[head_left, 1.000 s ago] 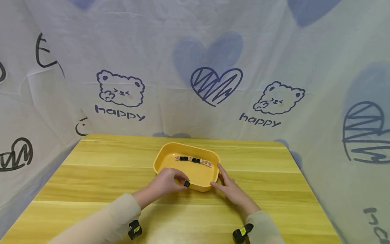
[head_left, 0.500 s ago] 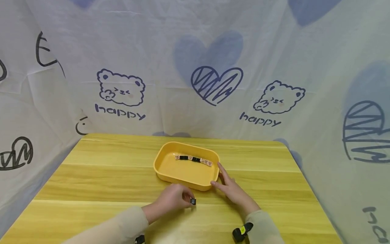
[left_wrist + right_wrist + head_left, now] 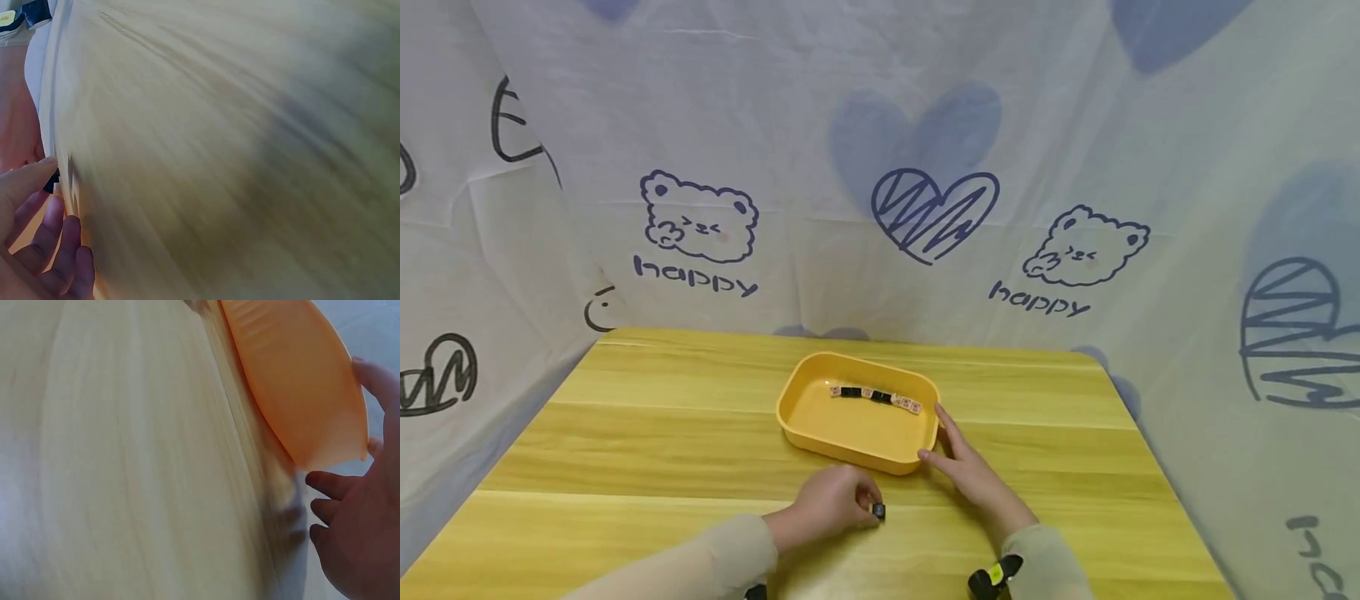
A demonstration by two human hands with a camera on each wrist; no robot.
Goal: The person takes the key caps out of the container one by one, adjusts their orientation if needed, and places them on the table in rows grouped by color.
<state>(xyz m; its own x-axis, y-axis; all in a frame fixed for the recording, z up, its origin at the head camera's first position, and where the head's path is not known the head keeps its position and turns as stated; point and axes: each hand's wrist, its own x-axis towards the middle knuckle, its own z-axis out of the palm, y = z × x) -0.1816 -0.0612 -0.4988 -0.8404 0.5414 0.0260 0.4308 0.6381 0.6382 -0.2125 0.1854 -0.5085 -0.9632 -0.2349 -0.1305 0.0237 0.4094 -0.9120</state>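
My left hand (image 3: 835, 504) pinches a small black cube (image 3: 879, 511) between thumb and finger, low over the table in front of the tray. In the left wrist view the black cube (image 3: 51, 184) shows only partly between thumb and fingertips. A shallow yellow tray (image 3: 842, 452) lies at the middle of the table. Along its far side runs a row of small cubes (image 3: 880, 397), some black and some pale with reddish marks. At the tray's right end my right hand (image 3: 973, 479) rests with fingers extended, touching the rim. In the right wrist view the tray (image 3: 300, 381) looks orange.
The wood-grain table (image 3: 647, 450) spreads out on both sides of the tray. Behind it hangs a pale cloth (image 3: 820, 250) printed with hearts and bear faces. A black wrist camera (image 3: 992, 577) sits on the right sleeve.
My left hand has come back from over the tray's near rim to the table in front, carrying the black cube toward me and slightly right. The right hand stays at the tray.
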